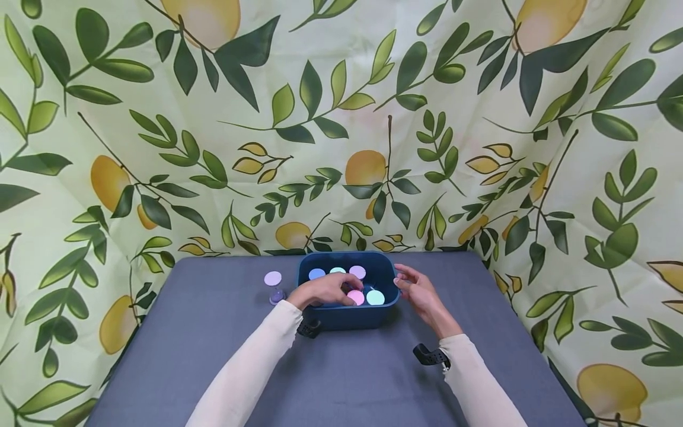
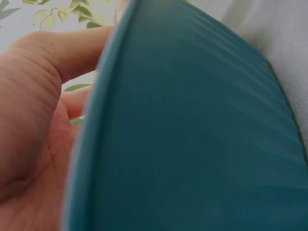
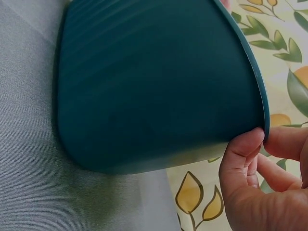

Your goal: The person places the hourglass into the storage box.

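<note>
A dark blue bin point(image 1: 347, 320) stands on the table, with several sand timers inside showing round pastel caps, among them a mint one point(image 1: 375, 297) and a pink one point(image 1: 356, 297). My left hand point(image 1: 325, 289) reaches over the near left rim into the bin, fingers bent downward among the timers. Whether it grips one is hidden, since the bin wall point(image 2: 192, 120) blocks the left wrist view. On the right side, my right hand point(image 1: 423, 295) pinches the rim between thumb point(image 3: 245, 144) and finger. A purple sand timer point(image 1: 276, 295) stands outside, left of the bin.
The grey-blue table point(image 1: 213, 332) extends around the bin on all sides. A leaf-and-fruit patterned cloth point(image 1: 331, 148) hangs behind the table and along both sides. A black strap point(image 1: 429, 354) sits at the right wrist, another at the left.
</note>
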Motion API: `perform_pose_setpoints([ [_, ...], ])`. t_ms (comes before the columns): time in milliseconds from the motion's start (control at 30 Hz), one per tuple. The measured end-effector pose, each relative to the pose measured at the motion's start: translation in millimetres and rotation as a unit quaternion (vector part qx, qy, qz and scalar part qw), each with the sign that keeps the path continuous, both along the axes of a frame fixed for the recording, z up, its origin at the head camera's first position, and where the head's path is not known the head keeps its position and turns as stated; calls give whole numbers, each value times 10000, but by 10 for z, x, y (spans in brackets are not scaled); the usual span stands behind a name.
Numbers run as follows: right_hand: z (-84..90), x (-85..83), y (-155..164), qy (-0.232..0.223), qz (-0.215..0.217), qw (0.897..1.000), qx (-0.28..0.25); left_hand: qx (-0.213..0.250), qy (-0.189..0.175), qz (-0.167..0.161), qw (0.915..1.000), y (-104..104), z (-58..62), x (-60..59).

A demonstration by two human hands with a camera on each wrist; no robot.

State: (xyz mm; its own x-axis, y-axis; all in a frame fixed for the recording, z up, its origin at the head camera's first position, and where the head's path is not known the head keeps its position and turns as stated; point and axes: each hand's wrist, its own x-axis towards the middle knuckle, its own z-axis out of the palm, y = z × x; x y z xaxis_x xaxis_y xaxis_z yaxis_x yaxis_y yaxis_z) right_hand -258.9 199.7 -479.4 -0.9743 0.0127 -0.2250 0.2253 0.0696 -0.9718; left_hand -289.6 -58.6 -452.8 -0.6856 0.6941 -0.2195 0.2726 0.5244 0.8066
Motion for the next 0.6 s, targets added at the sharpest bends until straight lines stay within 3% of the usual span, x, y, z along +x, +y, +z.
perform_pose_setpoints([
  [133,3,10,3,-41,35,10000,-15,158,83,124,9998,-54,51,34],
  [367,-6,9,12,-12,29,10000,-34,331,555,297,9975,-162,130,73],
  [600,-9,4,10,6,14,10000,-31,772,880,586,9914,-282,201,149],
])
